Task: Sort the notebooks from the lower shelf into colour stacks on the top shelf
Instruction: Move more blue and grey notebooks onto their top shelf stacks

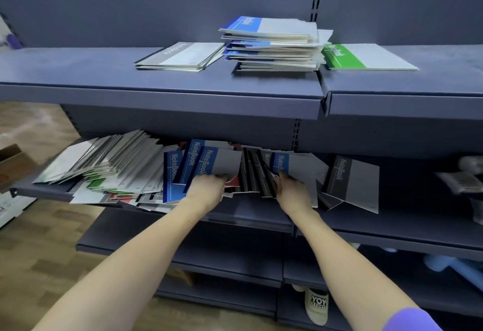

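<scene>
In the middle of the frame, a row of mixed notebooks (146, 171) leans and sprawls along the lower shelf (251, 213), grey, blue, green, red and black covers overlapping. The left hand (206, 187) reaches into the centre of this row, its fingers curled round the lower edge of a blue notebook (214, 163) that stands tilted among other blue ones. Just to the right, the right hand (292, 187) pinches the edge of another blue-covered notebook (295, 166) beside a band of dark, black-spined ones (256, 176). Further right on the same shelf a black notebook (352, 181) leans on its own.

Above, on the top shelf (156, 93), three groups lie flat: a low grey stack (180, 57) left of centre, a tall, ragged blue stack (274, 43) in the upper middle, and a green notebook (366, 57) to its right, just beside the blue pile.

At the left edge of the frame a cardboard box (13, 163) stands on a wooden floor (34, 247). Near the bottom, between the arms, a pale slipper (317, 304) with printed lettering sits under the lowest shelves. A purple sleeve (413, 320) shows in the lower right corner.
</scene>
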Tool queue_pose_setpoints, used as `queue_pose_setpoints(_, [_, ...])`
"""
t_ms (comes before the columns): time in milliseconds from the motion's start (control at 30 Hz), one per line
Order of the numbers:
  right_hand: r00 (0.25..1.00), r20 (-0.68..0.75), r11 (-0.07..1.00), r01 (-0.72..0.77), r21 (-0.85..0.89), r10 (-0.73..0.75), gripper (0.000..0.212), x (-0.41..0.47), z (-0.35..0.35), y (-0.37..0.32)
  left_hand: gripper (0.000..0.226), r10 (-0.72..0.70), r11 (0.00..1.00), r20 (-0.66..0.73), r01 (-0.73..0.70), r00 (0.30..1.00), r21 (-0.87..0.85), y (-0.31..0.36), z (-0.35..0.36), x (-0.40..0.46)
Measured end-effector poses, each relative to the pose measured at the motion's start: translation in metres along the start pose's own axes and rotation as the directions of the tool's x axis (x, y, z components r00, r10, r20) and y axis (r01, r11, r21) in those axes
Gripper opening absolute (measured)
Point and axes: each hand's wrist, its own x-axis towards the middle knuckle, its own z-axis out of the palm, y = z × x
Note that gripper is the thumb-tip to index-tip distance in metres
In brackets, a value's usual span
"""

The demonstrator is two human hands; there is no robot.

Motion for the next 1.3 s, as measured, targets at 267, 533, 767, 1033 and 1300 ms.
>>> queue_pose_setpoints(267, [0.999, -0.032, 0.978, 0.033, 0.206, -0.027, 0.034, -0.025, 0.002, -0.031, 0.051, 0.097, 0.995, 0.019, -0.098, 0.995, 0.014, 0.003, 0.007, -0.006])
queue_pose_setpoints(533, [0.983, 0.079, 0.900, 0.118, 0.419, -0.166, 0.037, -0.048, 0.010, -0.067, 0.073, 0.002, 0.935, -0.074, -0.028, 0.997, -0.353, -0.028, 0.017, -0.010])
queue_pose_setpoints(767, [0.943, 0.204, 0.959, 0.230, 0.166, -0.261, 0.063, -0.054, 0.033, -0.079, 0.050, 0.126, 0.958, -0.082, -0.142, 0.989, -0.248, -0.055, 0.030, -0.024])
queue_pose_setpoints(1033, [0.984, 0.098, 0.984, 0.156, -0.085, -0.147, 0.045, -0.061, 0.035, -0.066, 0.081, 0.262, 0.961, 0.039, -0.257, 0.964, -0.102, -0.060, 0.031, -0.034])
queue_pose_setpoints(1300, [0.986, 0.164, 0.996, 0.032, -0.083, -0.018, 0.051, -0.067, 0.022, -0.083, 0.101, 0.330, 0.932, -0.050, -0.334, 0.943, -0.143, -0.024, 0.032, -0.051])
